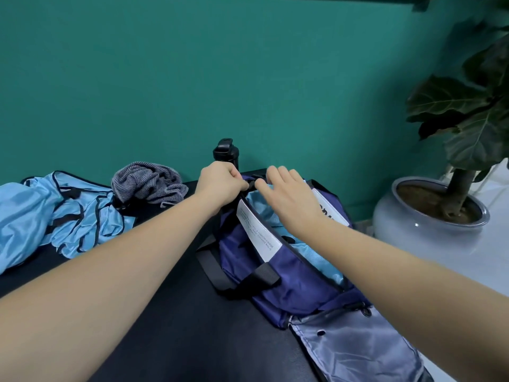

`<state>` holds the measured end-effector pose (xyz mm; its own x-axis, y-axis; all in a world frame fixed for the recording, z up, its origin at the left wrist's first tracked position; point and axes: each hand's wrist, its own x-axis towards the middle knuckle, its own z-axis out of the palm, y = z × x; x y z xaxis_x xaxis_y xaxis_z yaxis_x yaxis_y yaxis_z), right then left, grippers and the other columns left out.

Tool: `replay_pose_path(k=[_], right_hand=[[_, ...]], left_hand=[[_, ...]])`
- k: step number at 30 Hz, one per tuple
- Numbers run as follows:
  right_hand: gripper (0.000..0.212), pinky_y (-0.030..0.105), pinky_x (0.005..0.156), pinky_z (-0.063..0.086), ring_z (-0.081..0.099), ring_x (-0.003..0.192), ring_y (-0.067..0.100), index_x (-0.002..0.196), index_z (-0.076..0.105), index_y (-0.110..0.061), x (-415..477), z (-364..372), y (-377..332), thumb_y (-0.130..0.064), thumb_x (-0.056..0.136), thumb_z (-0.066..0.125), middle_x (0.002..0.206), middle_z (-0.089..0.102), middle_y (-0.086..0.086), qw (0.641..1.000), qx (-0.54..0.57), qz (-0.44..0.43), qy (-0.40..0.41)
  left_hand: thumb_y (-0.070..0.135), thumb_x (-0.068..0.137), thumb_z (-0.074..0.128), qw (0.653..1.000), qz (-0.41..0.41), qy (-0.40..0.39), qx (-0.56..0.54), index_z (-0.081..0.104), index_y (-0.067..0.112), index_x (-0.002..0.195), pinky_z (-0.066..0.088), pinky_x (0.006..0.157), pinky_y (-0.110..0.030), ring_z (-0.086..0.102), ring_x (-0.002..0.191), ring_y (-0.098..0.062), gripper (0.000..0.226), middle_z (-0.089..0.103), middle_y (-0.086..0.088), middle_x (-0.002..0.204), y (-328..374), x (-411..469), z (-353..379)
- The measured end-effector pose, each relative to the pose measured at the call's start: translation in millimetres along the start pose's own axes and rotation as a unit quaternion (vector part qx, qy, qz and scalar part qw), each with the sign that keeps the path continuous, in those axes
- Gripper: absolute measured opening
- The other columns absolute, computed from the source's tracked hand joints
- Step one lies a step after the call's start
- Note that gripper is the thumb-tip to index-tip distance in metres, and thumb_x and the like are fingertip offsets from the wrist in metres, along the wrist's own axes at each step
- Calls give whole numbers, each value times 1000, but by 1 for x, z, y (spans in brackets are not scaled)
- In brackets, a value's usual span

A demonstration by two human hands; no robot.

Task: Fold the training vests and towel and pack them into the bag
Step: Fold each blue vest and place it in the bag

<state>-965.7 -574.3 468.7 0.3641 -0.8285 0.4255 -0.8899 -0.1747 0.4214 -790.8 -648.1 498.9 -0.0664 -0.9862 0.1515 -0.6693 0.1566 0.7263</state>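
**A:** What is the biggest thing under the hands?

**B:** The black table [170, 312]. Both forearms reach across it, and the left hand [220, 187] and right hand [292, 199] come close together near its far edge.

**A:** And the bag?

**B:** The navy bag [289, 274] lies on the table under the right hand and runs back along that forearm toward the person. Its top gapes open. Light-blue fabric shows inside, beneath the right palm, but I cannot tell if it is lining or a vest.

**A:** Where are the vests?

**B:** The vests [33, 213] are a crumpled light-blue heap with black trim, well off to the left of the left hand, unfolded on the table.

**A:** Anything to the right?

**B:** A pale pot [413, 230] with a dark-leaved plant [473, 119] stands far to the right of the right hand, off the table.

**A:** And the towel?

**B:** The grey striped towel [146, 184] is bunched up near the left hand, on its left, between that hand and the vests.

**A:** Smaller things?

**B:** A black bottle [226, 151] stands upright just behind the left hand.

**A:** What are the hands doing?

**B:** The left hand's fingers are curled, pinching a small black tab [251, 185] at the far end of the bag's opening. The right hand's fingers are loose and spread, gripping nothing, over that same end. Its thumb points at the tab, but I cannot tell whether it touches.
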Motion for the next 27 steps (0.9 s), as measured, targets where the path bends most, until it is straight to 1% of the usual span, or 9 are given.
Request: replay_pose_path(k=[4,6,10,14,16,18,19,22,27], right_hand=[[68,33,47,24,61,62,28,102,53,-14,-29,17,-17,6,44,83,80,57,6,996,51,56,-52],[63,32,48,24,60,60,28,103,56,-15,-39,29,-18,-2,49,87,79,57,6,991,74,86,-69],[68,44,73,45,54,88,35,129,57,-16,-40,42,-17,-10,65,80,108,56,15,991,52,102,-64],[65,50,95,49,59,115,39,142,59,-23,-29,50,-20,-21,80,78,138,58,17,985,66,79,-138],[61,52,112,40,49,141,42,156,50,-24,-24,52,-22,-37,96,48,159,46,19,976,99,71,-180],[89,51,128,17,18,160,37,168,22,-28,-20,52,-22,-53,87,-5,176,16,12,960,131,61,-239],[93,50,130,9,7,163,34,170,13,-31,-20,52,-23,-56,84,-13,178,7,8,953,140,60,-260],[64,53,131,1,-2,164,29,170,2,-36,-15,60,-23,-54,109,11,179,-1,2,947,159,57,-272],[63,53,131,0,7,163,31,170,2,-29,-5,48,-23,-41,113,26,179,-1,2,934,133,14,-332]], left_hand=[[28,77,88,1000,7,-7,-1,72,21,73,47,63,-28,65,71,-17,18,72,7,76,-1,-2,0],[29,78,88,1000,9,-8,-2,72,21,74,47,63,-28,64,72,-16,18,72,7,78,-1,-4,0],[29,79,87,1000,17,-6,7,71,22,75,43,59,-27,63,73,-12,18,71,8,79,2,-7,1],[27,81,85,999,44,-2,11,70,22,77,42,59,-26,62,73,-11,17,70,9,76,7,-9,0],[26,82,85,998,57,2,16,69,21,77,42,61,-27,62,72,-12,17,69,9,74,10,-10,-1],[26,83,85,998,68,4,15,69,21,77,43,64,-28,62,72,-13,18,69,8,73,13,-11,-1],[27,83,85,997,75,4,15,69,21,76,43,64,-28,61,72,-13,18,69,8,73,14,-12,-1],[26,83,85,995,94,-2,22,69,21,76,43,64,-27,63,73,-12,18,69,9,73,17,-17,0],[26,84,84,994,109,0,7,69,20,79,45,65,-27,62,73,-13,17,69,7,74,25,-23,-2]])
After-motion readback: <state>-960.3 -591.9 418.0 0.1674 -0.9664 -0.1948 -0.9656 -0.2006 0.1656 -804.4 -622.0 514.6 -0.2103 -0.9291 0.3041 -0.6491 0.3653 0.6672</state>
